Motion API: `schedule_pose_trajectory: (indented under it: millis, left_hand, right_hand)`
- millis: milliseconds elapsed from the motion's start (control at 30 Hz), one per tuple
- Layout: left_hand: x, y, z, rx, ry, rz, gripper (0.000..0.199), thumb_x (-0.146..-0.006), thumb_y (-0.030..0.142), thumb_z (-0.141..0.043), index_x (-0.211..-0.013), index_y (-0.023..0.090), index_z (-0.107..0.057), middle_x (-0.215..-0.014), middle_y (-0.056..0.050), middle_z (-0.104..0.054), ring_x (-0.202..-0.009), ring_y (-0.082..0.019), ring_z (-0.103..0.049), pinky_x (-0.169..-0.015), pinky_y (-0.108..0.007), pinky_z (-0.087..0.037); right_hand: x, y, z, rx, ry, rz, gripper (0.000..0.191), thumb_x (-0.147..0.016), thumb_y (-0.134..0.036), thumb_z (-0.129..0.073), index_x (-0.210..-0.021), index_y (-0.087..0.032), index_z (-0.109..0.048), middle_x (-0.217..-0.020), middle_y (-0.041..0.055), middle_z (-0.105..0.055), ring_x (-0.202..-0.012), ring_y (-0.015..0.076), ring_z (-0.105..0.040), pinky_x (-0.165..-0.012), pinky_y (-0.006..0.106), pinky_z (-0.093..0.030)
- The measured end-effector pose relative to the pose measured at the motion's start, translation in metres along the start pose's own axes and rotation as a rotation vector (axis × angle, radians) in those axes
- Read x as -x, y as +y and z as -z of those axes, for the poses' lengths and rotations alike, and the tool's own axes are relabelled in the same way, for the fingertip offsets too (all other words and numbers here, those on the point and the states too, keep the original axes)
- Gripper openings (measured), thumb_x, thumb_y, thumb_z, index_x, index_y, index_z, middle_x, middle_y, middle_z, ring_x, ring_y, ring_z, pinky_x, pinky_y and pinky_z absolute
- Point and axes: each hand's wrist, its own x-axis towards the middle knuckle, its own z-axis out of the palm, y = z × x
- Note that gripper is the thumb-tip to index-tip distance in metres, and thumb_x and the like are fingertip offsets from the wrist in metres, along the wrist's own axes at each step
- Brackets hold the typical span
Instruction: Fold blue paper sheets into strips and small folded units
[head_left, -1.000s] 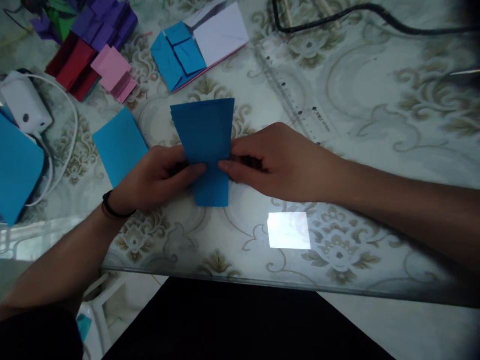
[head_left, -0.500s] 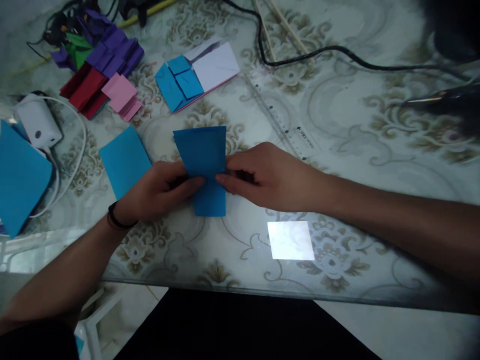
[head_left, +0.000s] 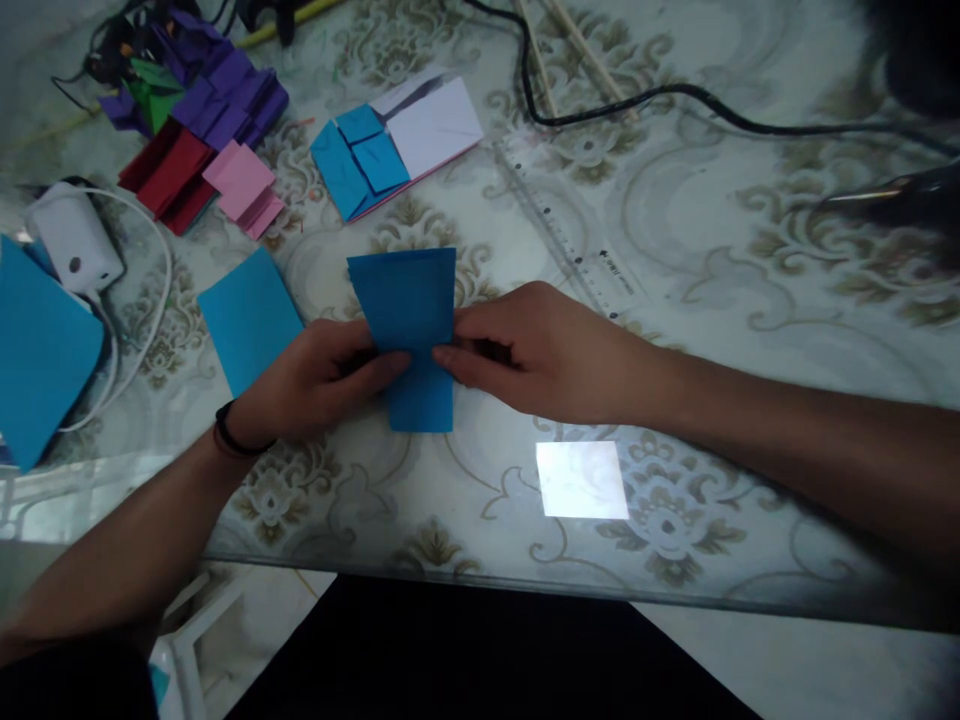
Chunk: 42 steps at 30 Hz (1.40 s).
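Observation:
A folded blue sheet of paper [head_left: 411, 300] is held between my two hands above the table, its upper end wider than its lower end. My left hand [head_left: 322, 380] pinches its left edge, thumb on the front face. From the other side my right hand [head_left: 532, 350] grips the right edge the same way. The fingers behind the paper are hidden. Just beyond my left hand lies a flat blue piece of paper [head_left: 249, 315], partly covered by that hand.
Farther back are a blue and white folded paper [head_left: 375, 150], a clear ruler [head_left: 555, 225], and purple [head_left: 232, 100], red [head_left: 169, 175] and pink [head_left: 244, 185] folded papers. A white device [head_left: 75, 240] with a cable and a blue sheet [head_left: 37, 350] are at left. A black cord [head_left: 675, 92] crosses behind.
Both hands keep their hold on the folded blue paper. Its top edge has tipped very slightly, and the view has shifted a little.

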Motion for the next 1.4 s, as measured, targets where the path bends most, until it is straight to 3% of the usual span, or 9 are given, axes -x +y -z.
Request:
schedule_pose_trajectory:
  millis: [300, 567, 867, 1100, 1267, 1400]
  left_hand:
    - [0.0006, -0.0024, -0.0011, 0.005, 0.018, -0.028, 0.02, -0.103, 0.034, -0.061, -0.097, 0.019, -0.075, -0.065, 0.003, -0.061, -0.054, -0.01, -0.048, -0.048, -0.021, -0.04]
    - [0.0006, -0.004, -0.0015, -0.017, 0.031, 0.007, 0.025, -0.103, 0.039, -0.062, -0.094, 0.02, -0.075, -0.07, 0.001, -0.066, -0.061, -0.013, -0.058, -0.053, -0.024, -0.045]
    - [0.0032, -0.0082, -0.0003, -0.043, 0.048, 0.004, 0.023, -0.102, 0.038, -0.063, -0.091, 0.021, -0.075, -0.064, 0.002, -0.059, -0.061, -0.014, -0.058, -0.054, -0.025, -0.045]
    - [0.0024, -0.0063, -0.0005, -0.049, 0.043, 0.024, 0.023, -0.102, 0.04, -0.063, -0.095, 0.023, -0.077, -0.071, 0.001, -0.067, -0.066, -0.016, -0.062, -0.058, -0.025, -0.049]
    - [0.0015, -0.0033, -0.0001, -0.109, 0.056, 0.057, 0.031, -0.101, 0.044, -0.062, -0.083, 0.022, -0.074, -0.063, 0.001, -0.062, -0.061, -0.015, -0.059, -0.054, -0.025, -0.046]
    - [0.002, -0.0041, -0.0003, -0.093, 0.051, 0.062, 0.027, -0.101, 0.045, -0.062, -0.09, 0.024, -0.075, -0.066, 0.001, -0.064, -0.062, -0.016, -0.059, -0.054, -0.025, -0.047]
  right_hand:
    - [-0.0005, -0.0018, 0.0006, 0.013, -0.025, -0.034, 0.036, -0.101, -0.032, -0.052, -0.069, -0.019, -0.043, -0.059, -0.004, -0.044, -0.056, 0.0087, -0.04, -0.06, 0.028, -0.026]
    - [-0.0005, -0.0032, 0.0017, 0.006, -0.034, -0.045, 0.036, -0.102, -0.031, -0.051, -0.069, -0.02, -0.042, -0.057, -0.0042, -0.042, -0.057, 0.0094, -0.038, -0.06, 0.03, -0.026]
    - [0.0007, -0.0025, 0.0014, -0.006, -0.014, -0.049, 0.038, -0.101, -0.032, -0.052, -0.067, -0.02, -0.041, -0.056, -0.0038, -0.042, -0.056, 0.0092, -0.039, -0.06, 0.029, -0.027]
    - [0.0007, -0.0035, 0.0017, -0.002, -0.02, -0.059, 0.037, -0.101, -0.032, -0.053, -0.067, -0.02, -0.042, -0.057, -0.0028, -0.044, -0.058, 0.0102, -0.042, -0.061, 0.029, -0.029]
    - [0.0008, -0.0031, 0.0013, -0.009, -0.009, -0.05, 0.036, -0.1, -0.03, -0.054, -0.068, -0.019, -0.044, -0.056, -0.0039, -0.042, -0.055, 0.0092, -0.041, -0.059, 0.028, -0.029]
    - [0.0011, -0.0029, 0.0012, -0.014, -0.004, -0.051, 0.035, -0.1, -0.031, -0.054, -0.068, -0.019, -0.045, -0.056, -0.0037, -0.043, -0.056, 0.0093, -0.04, -0.06, 0.028, -0.029]
